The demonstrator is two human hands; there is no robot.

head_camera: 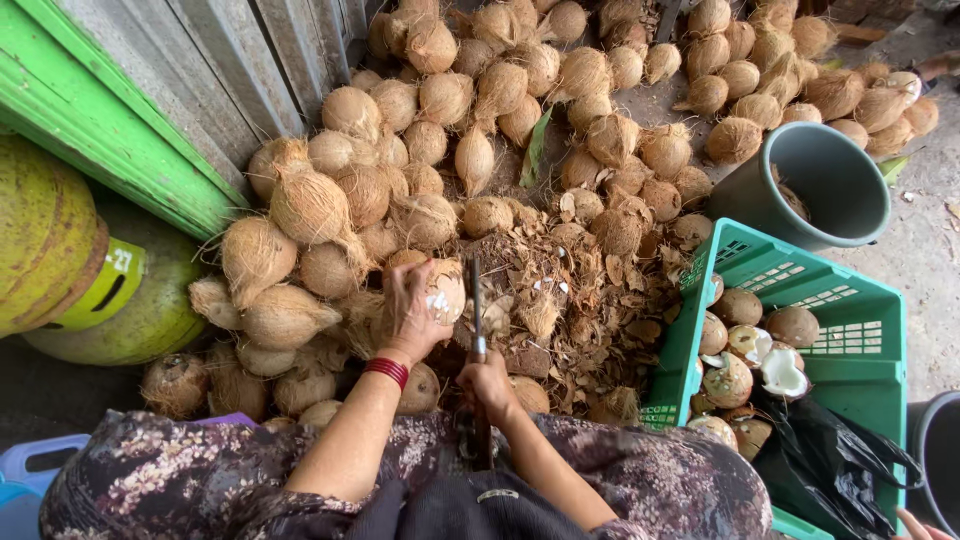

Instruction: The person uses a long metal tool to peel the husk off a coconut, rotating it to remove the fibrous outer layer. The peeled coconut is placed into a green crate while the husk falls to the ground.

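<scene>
So from the head camera, looking straight down: the left hand point(412, 312) is wrapped around a partly husked coconut point(443, 290), fingers clamped over its top, with a pale scraped patch showing on the side facing the blade. A red bangle point(387, 371) sits on that wrist. The right hand point(487, 383) is fisted tight around the handle of a long knife point(475, 310), whose blade points up and away from the body and runs just beside the coconut, pretty much touching it. Under both hands there's a mess of husk scraps point(560, 320) on the ground. Behind that, a huge pile of brown hairy coconuts point(450, 130) spreads toward a green corrugated wall point(90, 110). Off to the right a green plastic crate point(850, 330) holds cleaned coconuts, some cracked open and showing white, and a grey bucket point(825, 185) stands just past it. A yellow-green gas cylinder point(60, 260) is on the far left
</scene>
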